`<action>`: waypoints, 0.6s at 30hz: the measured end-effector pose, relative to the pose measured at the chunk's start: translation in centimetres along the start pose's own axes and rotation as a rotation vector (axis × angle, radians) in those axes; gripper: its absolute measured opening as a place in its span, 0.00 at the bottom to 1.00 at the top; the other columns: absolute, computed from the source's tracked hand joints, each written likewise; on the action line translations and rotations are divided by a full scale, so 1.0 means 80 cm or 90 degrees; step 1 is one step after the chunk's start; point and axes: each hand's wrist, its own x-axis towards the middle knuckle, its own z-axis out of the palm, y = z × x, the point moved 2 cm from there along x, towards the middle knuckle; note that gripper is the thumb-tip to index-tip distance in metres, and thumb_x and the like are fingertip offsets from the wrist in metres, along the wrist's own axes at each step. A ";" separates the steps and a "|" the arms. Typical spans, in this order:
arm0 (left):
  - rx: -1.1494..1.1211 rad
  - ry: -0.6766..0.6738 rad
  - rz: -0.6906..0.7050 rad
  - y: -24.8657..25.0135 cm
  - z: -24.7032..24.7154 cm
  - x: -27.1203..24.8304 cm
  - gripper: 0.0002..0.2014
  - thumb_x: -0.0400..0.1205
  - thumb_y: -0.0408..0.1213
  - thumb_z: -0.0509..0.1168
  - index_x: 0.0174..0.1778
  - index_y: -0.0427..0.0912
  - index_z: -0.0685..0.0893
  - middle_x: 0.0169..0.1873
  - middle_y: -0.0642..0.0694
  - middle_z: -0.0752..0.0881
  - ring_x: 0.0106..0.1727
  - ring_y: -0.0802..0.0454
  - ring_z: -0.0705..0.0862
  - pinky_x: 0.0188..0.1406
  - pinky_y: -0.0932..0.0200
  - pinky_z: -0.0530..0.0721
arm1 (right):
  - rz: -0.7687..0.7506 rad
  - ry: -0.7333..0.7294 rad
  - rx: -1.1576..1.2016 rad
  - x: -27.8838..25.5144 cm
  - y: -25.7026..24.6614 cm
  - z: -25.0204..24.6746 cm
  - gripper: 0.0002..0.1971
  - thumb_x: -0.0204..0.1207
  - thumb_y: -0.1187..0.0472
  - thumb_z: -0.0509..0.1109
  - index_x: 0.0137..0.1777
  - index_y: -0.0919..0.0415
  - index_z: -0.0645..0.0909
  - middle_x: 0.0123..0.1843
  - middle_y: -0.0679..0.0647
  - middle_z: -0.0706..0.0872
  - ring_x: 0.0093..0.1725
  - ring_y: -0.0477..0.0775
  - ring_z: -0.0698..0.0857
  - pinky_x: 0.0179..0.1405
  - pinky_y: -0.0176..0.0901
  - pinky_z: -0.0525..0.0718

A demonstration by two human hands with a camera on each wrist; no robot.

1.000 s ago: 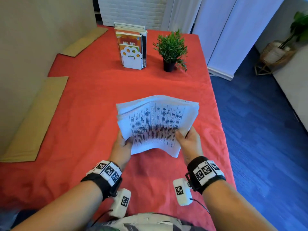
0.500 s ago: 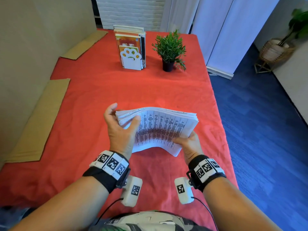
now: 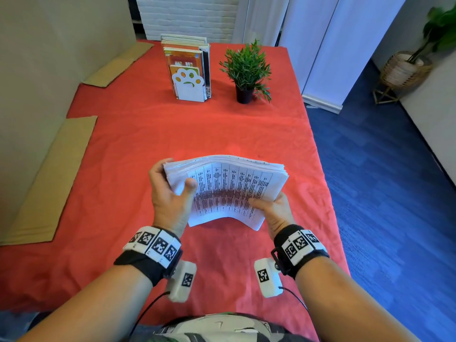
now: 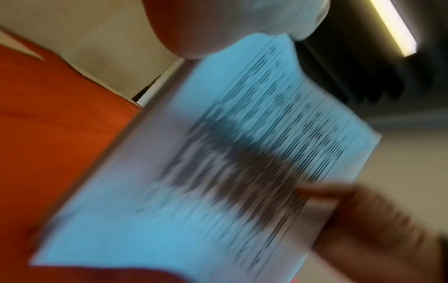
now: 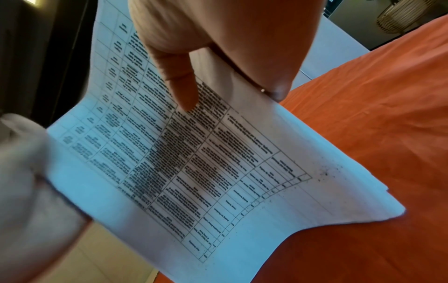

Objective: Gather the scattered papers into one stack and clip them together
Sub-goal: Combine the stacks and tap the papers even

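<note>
A thick stack of printed white papers (image 3: 229,186) is held up over the red tablecloth (image 3: 148,134), its top sheet showing a table of text and its near edge sagging. My left hand (image 3: 170,193) grips the stack's left end, thumb on the top sheet and fingers behind. My right hand (image 3: 269,206) pinches the near right corner, thumb on top. The right wrist view shows the papers (image 5: 194,162) sharply with the thumb (image 5: 181,92) pressed on them. The left wrist view shows the papers (image 4: 218,162) blurred. No clip is in view.
A row of books in a white paw-print bookend (image 3: 188,75) and a small potted plant (image 3: 246,70) stand at the table's far end. Cardboard sheets (image 3: 49,178) lie along the left wall. Blue floor (image 3: 382,181) drops off past the table's right edge.
My left hand moved from under the stack's near left corner up to its left end and took a new grip. The fanned sheets have been squared into a tighter stack.
</note>
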 end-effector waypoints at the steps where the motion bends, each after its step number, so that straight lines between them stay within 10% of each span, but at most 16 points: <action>1: -0.003 -0.026 -0.036 -0.013 -0.002 -0.004 0.21 0.75 0.36 0.72 0.56 0.55 0.68 0.50 0.51 0.80 0.47 0.70 0.82 0.49 0.72 0.79 | 0.004 0.005 -0.001 0.000 -0.002 0.000 0.25 0.56 0.79 0.72 0.57 0.70 0.81 0.36 0.50 0.93 0.38 0.51 0.91 0.48 0.56 0.89; 7: 0.030 -0.071 -0.144 -0.047 0.002 -0.012 0.25 0.74 0.14 0.65 0.59 0.44 0.68 0.46 0.49 0.82 0.38 0.76 0.84 0.40 0.78 0.80 | -0.015 0.044 0.009 -0.002 -0.012 0.008 0.26 0.53 0.78 0.69 0.55 0.69 0.81 0.36 0.51 0.90 0.39 0.55 0.88 0.51 0.63 0.86; 10: 0.025 -0.077 -0.147 -0.046 0.001 -0.001 0.25 0.73 0.20 0.69 0.57 0.52 0.72 0.49 0.51 0.83 0.44 0.71 0.83 0.50 0.67 0.81 | -0.199 0.042 -0.044 -0.016 -0.038 0.018 0.35 0.60 0.80 0.66 0.64 0.47 0.75 0.48 0.51 0.83 0.49 0.49 0.83 0.61 0.60 0.83; 13: -0.008 -0.098 -0.177 -0.048 -0.001 0.005 0.26 0.69 0.28 0.68 0.61 0.51 0.72 0.49 0.57 0.85 0.48 0.69 0.83 0.56 0.63 0.82 | -0.441 0.041 -0.197 -0.019 -0.068 0.022 0.47 0.62 0.85 0.64 0.78 0.48 0.62 0.60 0.52 0.77 0.63 0.38 0.78 0.72 0.41 0.74; 18: -0.053 -0.109 -0.224 -0.043 0.001 0.008 0.32 0.69 0.28 0.69 0.69 0.41 0.70 0.52 0.53 0.86 0.55 0.58 0.84 0.62 0.55 0.82 | -0.601 0.034 -0.377 -0.008 -0.080 0.017 0.35 0.56 0.85 0.67 0.65 0.62 0.79 0.64 0.65 0.77 0.69 0.48 0.75 0.75 0.37 0.68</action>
